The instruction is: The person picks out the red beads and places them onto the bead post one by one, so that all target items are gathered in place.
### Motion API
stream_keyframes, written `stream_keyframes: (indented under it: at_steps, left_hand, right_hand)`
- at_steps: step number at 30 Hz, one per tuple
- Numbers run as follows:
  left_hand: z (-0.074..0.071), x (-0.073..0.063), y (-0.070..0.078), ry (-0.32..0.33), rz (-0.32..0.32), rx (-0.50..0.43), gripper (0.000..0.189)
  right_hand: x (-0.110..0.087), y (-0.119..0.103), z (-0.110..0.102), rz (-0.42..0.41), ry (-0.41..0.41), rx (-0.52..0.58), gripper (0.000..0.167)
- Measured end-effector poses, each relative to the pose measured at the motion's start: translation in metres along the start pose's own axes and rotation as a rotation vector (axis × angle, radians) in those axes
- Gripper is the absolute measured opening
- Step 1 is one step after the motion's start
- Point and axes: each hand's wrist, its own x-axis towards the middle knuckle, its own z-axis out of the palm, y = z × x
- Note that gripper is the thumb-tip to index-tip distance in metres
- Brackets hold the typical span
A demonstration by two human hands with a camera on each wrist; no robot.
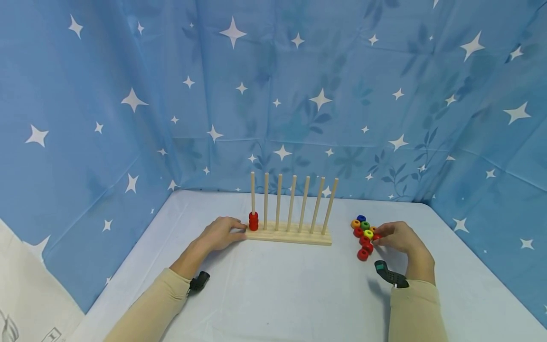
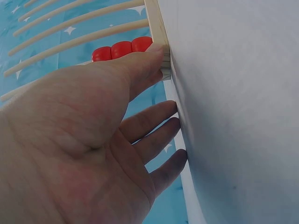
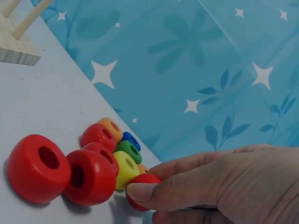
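A wooden peg rack (image 1: pixel 295 236) with several upright pegs stands in the middle of the table, and three red beads (image 1: pixel 253 222) are stacked on its leftmost peg. My left hand (image 1: pixel 221 233) pinches the left end of its base between thumb and forefinger; the other fingers stretch out beside it, tips at the tabletop. To the right, my right hand (image 1: pixel 401 238) pinches a red bead (image 3: pixel 145 178) between thumb and fingers. That bead is at the edge of a loose group with a yellow bead (image 3: pixel 126 170), a green bead (image 3: pixel 128 151) and several more red ones.
A blue bead (image 1: pixel 361 218) and an orange bead (image 1: pixel 355 224) lie at the far side of the group. A white cloth covers the table (image 1: pixel 299 289). Blue star-patterned curtains (image 1: pixel 273 118) hang behind it and along both sides.
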Motion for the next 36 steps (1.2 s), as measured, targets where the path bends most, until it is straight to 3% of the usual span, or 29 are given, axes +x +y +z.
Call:
stream_keyframes:
  at_steps: [7,22,30,36]
  left_hand:
    - [0.0,0.0,-0.001,0.004,0.0,-0.006,0.035]
    - [0.001,0.0,-0.001,0.003,-0.012,-0.005,0.034]
    - [0.001,0.0,0.0,0.005,-0.002,-0.004,0.035]
    - [0.001,0.0,-0.001,0.004,0.005,0.003,0.035]
  right_hand:
    - [-0.01,-0.01,-0.011,-0.048,0.018,-0.045,0.049]
    - [-0.017,-0.022,-0.018,-0.093,0.072,-0.019,0.045]
    - [-0.013,-0.038,-0.011,-0.238,0.16,0.001,0.038]
    - [-0.012,-0.049,-0.007,-0.289,0.212,0.016,0.038]
